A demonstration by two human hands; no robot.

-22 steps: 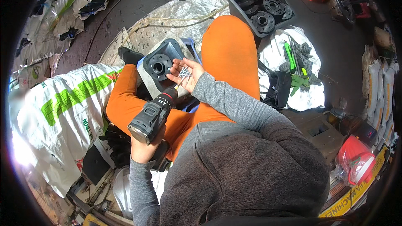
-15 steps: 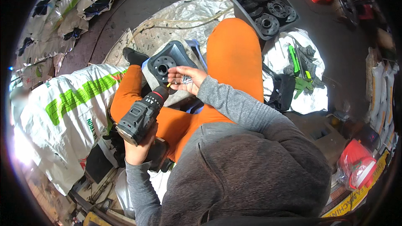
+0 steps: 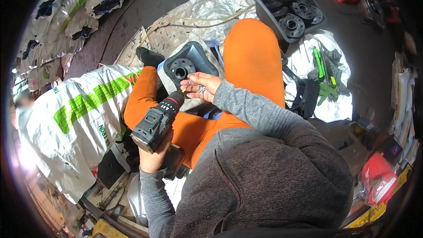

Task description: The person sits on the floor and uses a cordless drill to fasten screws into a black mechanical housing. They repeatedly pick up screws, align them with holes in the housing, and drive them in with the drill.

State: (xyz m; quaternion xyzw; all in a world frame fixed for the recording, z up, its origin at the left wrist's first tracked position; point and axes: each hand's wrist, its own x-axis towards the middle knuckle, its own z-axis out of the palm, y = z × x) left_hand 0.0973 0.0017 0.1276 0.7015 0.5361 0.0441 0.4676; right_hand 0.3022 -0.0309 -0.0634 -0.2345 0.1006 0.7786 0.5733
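Note:
My left hand (image 3: pixel 152 158) is wrapped round the grip of a black cordless drill (image 3: pixel 155 125), which slants up and to the right. Its yellow-tipped bit (image 3: pixel 183 91) reaches the fingertips of my right hand (image 3: pixel 207 83). That hand is turned palm up, with several small silver screws (image 3: pixel 201 88) lying in its curled fingers. Thumb and forefinger come together close to the bit, seemingly on one screw. Just beyond sits a dark grey tray-shaped housing (image 3: pixel 200 59) between my legs, with a round black flange (image 3: pixel 180 69) with a central hole in it.
A grey bin (image 3: pixel 260 11) of black flanges stands at the far right. Gloves (image 3: pixel 328 90) and a green cutter (image 3: pixel 318 63) lie on a white sack (image 3: pixel 339 105). A hose (image 3: pixel 198 18) crosses the far sheet. A large white sack (image 3: pixel 83 119) lies left, a red bagged item (image 3: pixel 379 178) lower right.
The whole view has shifted, so most things appear a little further right. My hands keep nearly the same pose, the drill bit still at my right fingertips.

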